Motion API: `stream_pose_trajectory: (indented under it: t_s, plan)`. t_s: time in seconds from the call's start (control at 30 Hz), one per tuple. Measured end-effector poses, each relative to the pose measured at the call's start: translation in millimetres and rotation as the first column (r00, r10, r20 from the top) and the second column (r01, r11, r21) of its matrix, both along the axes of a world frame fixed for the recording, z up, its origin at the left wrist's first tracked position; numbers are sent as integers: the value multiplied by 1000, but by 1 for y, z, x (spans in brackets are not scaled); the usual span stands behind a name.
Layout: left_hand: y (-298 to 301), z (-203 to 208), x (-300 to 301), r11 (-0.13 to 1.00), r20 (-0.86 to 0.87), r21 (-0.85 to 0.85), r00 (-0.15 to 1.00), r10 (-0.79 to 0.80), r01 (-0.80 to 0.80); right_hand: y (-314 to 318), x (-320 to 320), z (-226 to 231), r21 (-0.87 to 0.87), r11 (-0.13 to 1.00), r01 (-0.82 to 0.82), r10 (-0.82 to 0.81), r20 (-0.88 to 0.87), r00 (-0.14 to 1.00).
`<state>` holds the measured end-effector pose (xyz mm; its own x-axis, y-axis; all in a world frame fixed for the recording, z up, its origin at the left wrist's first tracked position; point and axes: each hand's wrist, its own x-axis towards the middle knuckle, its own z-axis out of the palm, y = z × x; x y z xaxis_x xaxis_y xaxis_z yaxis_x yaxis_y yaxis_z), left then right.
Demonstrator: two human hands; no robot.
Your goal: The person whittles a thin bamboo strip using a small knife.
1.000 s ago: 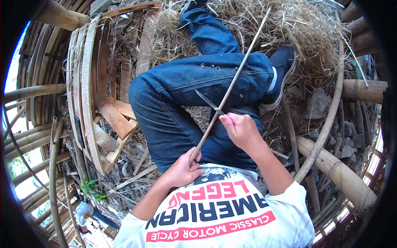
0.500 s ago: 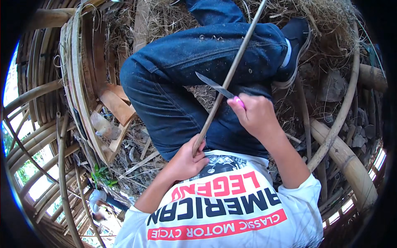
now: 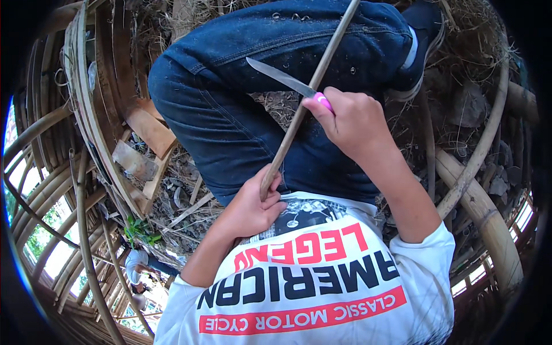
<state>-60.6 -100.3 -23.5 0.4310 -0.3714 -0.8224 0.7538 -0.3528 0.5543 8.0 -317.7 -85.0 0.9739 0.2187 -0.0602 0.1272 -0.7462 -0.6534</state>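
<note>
Head view: L hand (image 3: 253, 206), lower ctr of frame, grips the near end of a long, thin, tan wooden stick (image 3: 291, 133) running diag. to top ctr, over dark-blue denim jeans (image 3: 224, 92). R hand (image 3: 355, 121), R of ctr, is clenched round a pink-handled steel knife (image 3: 284, 77), blade crossing the stick, tip twd upper L; thick tan bamboo pole (image 3: 477, 218) at lower R.

Reference part: the stick (image 3: 329, 54). The left hand (image 3: 256, 204) encloses its near end. The right hand (image 3: 356, 121) sits just right of it, gripping the knife (image 3: 279, 75), which crosses the stick, tip leftward. Beneath the stick: trousers (image 3: 213, 69). Behind its near end: shirt (image 3: 305, 310). Well left: wooden frame (image 3: 89, 118). Well right: bamboo pole (image 3: 486, 221).
</note>
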Motion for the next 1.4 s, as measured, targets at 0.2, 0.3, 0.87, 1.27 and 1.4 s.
stream_pose_trajectory:
  t_s: [0.2,0.3,0.87,1.27,1.4]
  plan:
    - [2,-4,-2,999,-11,-30,1000,-18,18,-18,-13,-4,-19,1000,-20,20,15,1000]
    - [3,-3,6,998,-69,-58,997,31,-35,-4,5,-7,-12,999,-37,37,-21,999]
    - [9,-7,-2,998,-33,-36,999,-43,41,-23,-9,-8,-63,998,-14,18,63,998]
    - [10,-11,1,991,-68,-127,997,41,-50,-13,8,-12,-42,999,-6,7,32,999]
    - [16,-10,-1,997,-64,-68,998,20,-24,-9,8,-10,-40,999,-9,12,63,998]
